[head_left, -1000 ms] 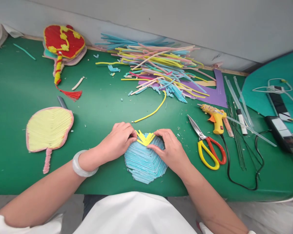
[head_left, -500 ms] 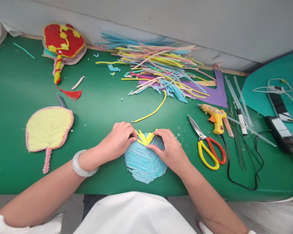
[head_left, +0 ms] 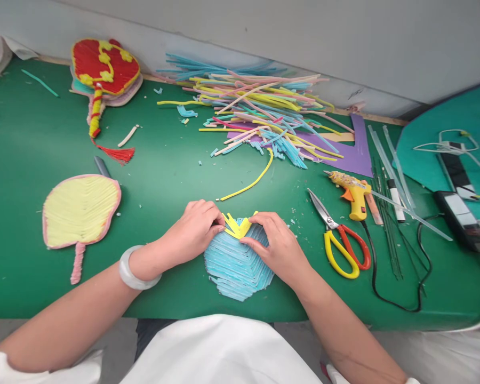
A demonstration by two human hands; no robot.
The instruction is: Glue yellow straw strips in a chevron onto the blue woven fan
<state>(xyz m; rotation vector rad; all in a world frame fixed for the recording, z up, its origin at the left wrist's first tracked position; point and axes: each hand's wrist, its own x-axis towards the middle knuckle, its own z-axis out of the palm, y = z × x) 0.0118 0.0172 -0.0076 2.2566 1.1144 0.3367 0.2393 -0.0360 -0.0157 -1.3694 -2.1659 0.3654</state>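
Note:
A small fan-shaped piece of light blue strips (head_left: 236, 264) lies flat on the green table (head_left: 164, 170) near its front edge, with short yellow strips (head_left: 237, 226) in a V at its top. My left hand (head_left: 194, 230), a pale bangle on its wrist, presses curled fingers on the left end of the yellow strips. My right hand (head_left: 278, 244) presses its fingertips on their right end and rests on the blue piece.
A curved yellow strip (head_left: 252, 182) lies just beyond my hands. Farther back is a heap of coloured strips (head_left: 260, 114) on purple paper. Scissors (head_left: 340, 240), a yellow glue gun (head_left: 354, 194) with cord and glue sticks lie right. A yellow fan (head_left: 80, 210) and red fan (head_left: 104, 66) lie left.

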